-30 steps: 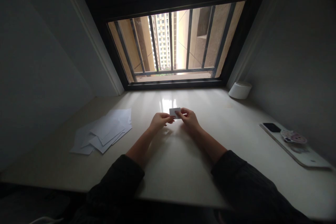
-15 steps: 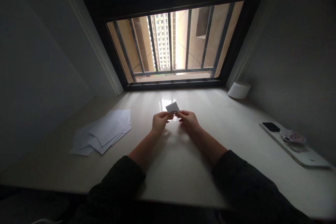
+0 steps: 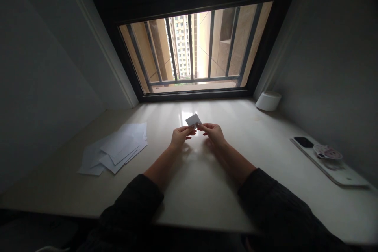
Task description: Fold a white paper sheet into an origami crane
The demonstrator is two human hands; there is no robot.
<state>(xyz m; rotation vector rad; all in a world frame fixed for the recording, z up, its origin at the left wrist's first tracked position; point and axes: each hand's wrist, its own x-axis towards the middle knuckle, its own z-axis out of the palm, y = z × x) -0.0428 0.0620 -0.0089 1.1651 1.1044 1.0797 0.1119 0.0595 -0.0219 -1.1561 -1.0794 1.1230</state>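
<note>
Above the surface (image 3: 203, 201), left hand (image 3: 181, 137) and right hand (image 3: 214, 134) both clamp a small white card (image 3: 193, 120), held tilted between their fingertips.

Apartment desk (image 3: 201, 189) at barred window (image 3: 195, 51)

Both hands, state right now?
Left hand: closed, pinching a small white paper.
Right hand: closed, pinching the same paper.
</note>
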